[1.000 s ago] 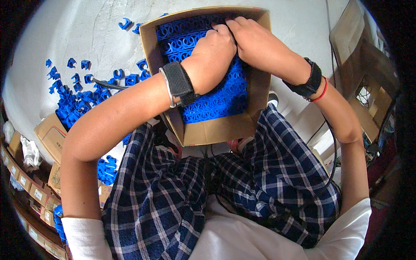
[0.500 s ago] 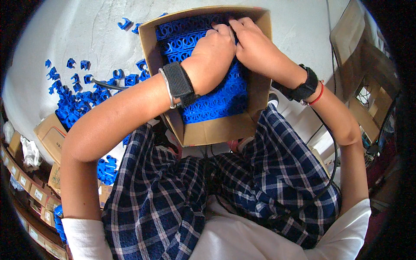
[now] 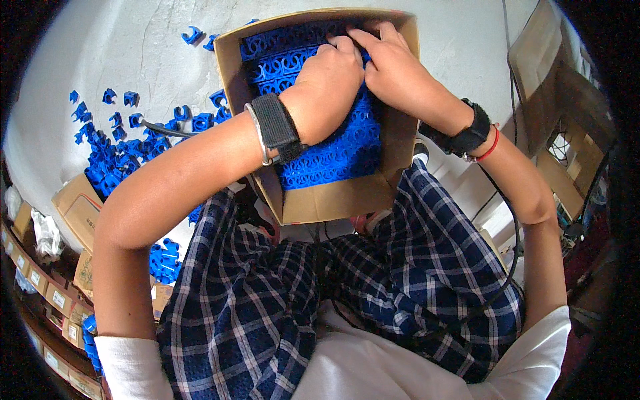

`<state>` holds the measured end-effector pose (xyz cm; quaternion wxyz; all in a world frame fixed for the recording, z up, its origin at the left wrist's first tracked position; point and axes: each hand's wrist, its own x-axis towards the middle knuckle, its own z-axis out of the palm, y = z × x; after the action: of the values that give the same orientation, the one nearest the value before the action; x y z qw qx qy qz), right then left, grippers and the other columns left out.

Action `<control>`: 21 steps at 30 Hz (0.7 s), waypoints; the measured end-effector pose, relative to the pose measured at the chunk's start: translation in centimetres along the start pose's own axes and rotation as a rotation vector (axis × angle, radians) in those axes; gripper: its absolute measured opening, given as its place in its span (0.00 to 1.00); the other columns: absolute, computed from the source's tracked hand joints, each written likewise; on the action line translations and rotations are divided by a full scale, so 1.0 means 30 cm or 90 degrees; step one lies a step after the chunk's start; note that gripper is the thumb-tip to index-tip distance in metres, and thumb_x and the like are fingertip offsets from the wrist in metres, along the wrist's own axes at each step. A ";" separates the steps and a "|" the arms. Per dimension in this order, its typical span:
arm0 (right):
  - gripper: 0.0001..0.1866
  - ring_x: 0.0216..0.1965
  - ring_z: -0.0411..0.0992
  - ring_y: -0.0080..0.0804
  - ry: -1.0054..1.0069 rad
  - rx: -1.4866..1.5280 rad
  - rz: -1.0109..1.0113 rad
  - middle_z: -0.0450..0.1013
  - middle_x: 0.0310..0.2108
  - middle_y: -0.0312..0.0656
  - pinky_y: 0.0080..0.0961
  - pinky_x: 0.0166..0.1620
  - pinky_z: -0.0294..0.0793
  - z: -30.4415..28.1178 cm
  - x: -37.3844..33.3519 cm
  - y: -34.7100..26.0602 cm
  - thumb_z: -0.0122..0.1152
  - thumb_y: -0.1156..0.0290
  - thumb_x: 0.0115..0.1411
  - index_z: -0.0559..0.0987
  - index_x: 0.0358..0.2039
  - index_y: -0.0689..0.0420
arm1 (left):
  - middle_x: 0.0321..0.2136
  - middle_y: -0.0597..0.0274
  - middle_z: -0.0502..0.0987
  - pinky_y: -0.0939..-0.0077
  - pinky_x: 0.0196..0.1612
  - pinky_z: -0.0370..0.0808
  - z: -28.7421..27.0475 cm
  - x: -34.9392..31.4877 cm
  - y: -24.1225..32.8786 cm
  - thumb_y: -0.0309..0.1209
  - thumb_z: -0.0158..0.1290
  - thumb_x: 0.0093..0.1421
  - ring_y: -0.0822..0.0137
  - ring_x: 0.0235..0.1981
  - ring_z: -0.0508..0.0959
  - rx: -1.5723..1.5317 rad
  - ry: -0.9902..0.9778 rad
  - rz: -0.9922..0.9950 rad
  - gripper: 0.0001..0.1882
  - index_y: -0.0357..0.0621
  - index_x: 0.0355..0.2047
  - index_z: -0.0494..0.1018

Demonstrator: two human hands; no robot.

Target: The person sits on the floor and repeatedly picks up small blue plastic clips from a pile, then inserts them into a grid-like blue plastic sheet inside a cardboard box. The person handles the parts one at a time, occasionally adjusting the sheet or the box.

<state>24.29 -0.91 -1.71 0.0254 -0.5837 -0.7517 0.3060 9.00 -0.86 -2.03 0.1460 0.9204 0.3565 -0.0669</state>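
Note:
An open cardboard box (image 3: 333,207) stands between my knees, packed with rows of blue plastic pipe clips (image 3: 327,163). Over its far half, my left hand (image 3: 328,83) reaches in with fingers curled down toward the clips. Those fingertips are hidden, so whatever they pinch does not show. Beside it, close to the far right corner, my right hand (image 3: 393,67) has its index finger stretched toward the far row and the other fingers spread apart. The two hands nearly touch at the left knuckles and right thumb.
Loose blue clips (image 3: 123,160) lie heaped on the pale floor (image 3: 153,60) to the left. A black cable (image 3: 167,132) runs beside them. Small labelled cartons (image 3: 57,300) line the lower left. A brown wooden piece of furniture (image 3: 553,87) stands at the right.
My right hand's fingers have spread and its index finger has straightened, moving slightly away from the left hand. The left hand stays nearly in place.

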 end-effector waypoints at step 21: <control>0.27 0.54 0.62 0.63 -0.066 -0.001 0.057 0.65 0.49 0.62 0.43 0.59 0.62 0.000 0.020 -0.005 0.50 0.75 0.57 0.66 0.59 0.60 | 0.43 0.38 0.72 0.81 0.33 0.80 0.001 -0.003 -0.001 0.24 0.57 0.47 0.62 0.36 0.80 0.013 -0.023 -0.001 0.23 0.23 0.44 0.70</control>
<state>23.96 -0.40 -1.83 -0.0274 -0.6000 -0.7256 0.3359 8.91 -0.89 -2.03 0.1425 0.9202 0.3541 -0.0872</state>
